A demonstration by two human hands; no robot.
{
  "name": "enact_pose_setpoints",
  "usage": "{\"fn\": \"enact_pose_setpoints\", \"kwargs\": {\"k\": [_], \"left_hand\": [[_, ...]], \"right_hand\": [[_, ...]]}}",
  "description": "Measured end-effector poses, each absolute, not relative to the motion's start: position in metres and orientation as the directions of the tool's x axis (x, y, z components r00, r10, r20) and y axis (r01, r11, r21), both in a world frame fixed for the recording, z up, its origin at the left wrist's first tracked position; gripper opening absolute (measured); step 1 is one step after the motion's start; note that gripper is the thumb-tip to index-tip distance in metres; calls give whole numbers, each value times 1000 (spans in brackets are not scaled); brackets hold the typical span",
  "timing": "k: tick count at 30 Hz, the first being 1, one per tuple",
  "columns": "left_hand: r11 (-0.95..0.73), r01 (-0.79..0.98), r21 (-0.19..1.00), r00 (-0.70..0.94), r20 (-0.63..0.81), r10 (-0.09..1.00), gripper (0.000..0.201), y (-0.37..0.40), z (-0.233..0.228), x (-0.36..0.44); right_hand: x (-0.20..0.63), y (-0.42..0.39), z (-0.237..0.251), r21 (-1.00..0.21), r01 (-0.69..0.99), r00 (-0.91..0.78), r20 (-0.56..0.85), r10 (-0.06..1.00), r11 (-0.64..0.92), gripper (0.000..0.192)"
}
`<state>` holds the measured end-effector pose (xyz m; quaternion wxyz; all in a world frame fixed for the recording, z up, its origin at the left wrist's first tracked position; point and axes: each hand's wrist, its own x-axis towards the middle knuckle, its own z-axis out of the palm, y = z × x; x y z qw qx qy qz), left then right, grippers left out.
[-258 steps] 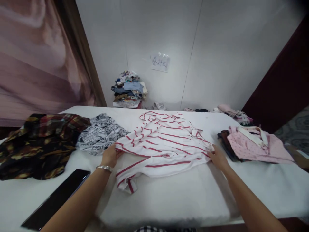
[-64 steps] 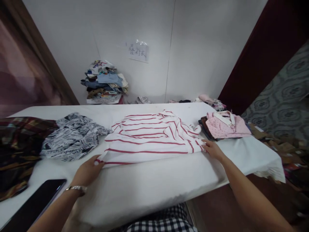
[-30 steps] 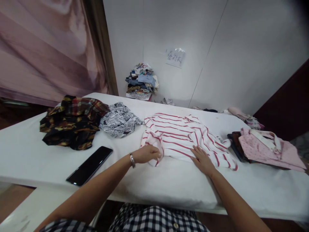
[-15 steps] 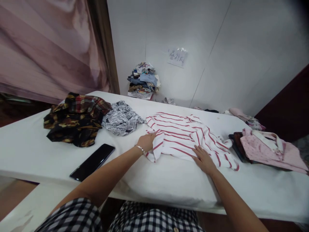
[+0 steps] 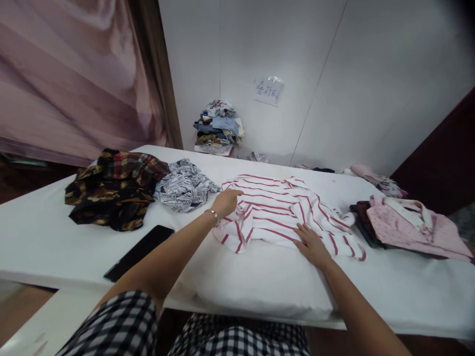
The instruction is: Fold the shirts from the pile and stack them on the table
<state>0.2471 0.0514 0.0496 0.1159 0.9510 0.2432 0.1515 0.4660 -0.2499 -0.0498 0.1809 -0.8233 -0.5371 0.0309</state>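
A white shirt with red stripes (image 5: 282, 212) lies partly folded in the middle of the white table (image 5: 260, 282). My left hand (image 5: 225, 201) rests on its left part with the fingers loosely curled and the index finger pointing over the fabric; a bracelet is on that wrist. My right hand (image 5: 310, 244) lies flat, fingers spread, pressing on the shirt's near edge. One sleeve trails out to the right.
A dark plaid garment (image 5: 111, 185) and a black-and-white printed garment (image 5: 185, 184) lie at the left. A black phone (image 5: 139, 252) lies near the front edge. Folded clothes topped by a pink shirt (image 5: 404, 225) sit at the right. A clothes pile (image 5: 218, 129) stands by the wall.
My left hand has moved from the shirt's near-left corner up and away onto its left side, and the corner now lies folded over. My right hand has stayed pressed on the near edge.
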Motion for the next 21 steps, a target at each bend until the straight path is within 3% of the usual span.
{"fn": "enact_pose_setpoints", "kwargs": {"k": [3, 7, 11, 14, 16, 18, 21], "left_hand": [[-891, 357, 280, 915, 89, 394, 44, 58, 41, 281], [-902, 355, 248, 933, -30, 359, 54, 67, 35, 289], [-940, 338, 53, 939, -91, 332, 50, 108, 54, 245], [-884, 437, -164, 895, -22, 446, 38, 148, 77, 201], [-816, 524, -242, 844, 24, 535, 30, 163, 90, 181], [-806, 548, -224, 834, 69, 547, 30, 161, 95, 174], [-891, 443, -97, 894, 119, 432, 39, 129, 84, 185]], "right_hand": [[466, -250, -48, -331, 872, 422, 135, 897, -360, 53], [465, -251, -47, -361, 860, 434, 143, 889, -362, 52], [467, -252, -49, -371, 860, 430, 152, 890, -352, 52], [469, -252, -53, -370, 864, 425, 174, 888, -341, 51], [470, -252, -55, -368, 867, 423, 187, 887, -336, 52], [471, -252, -56, -365, 868, 422, 187, 887, -336, 52], [471, -252, -55, -359, 868, 423, 175, 889, -343, 53]]}}
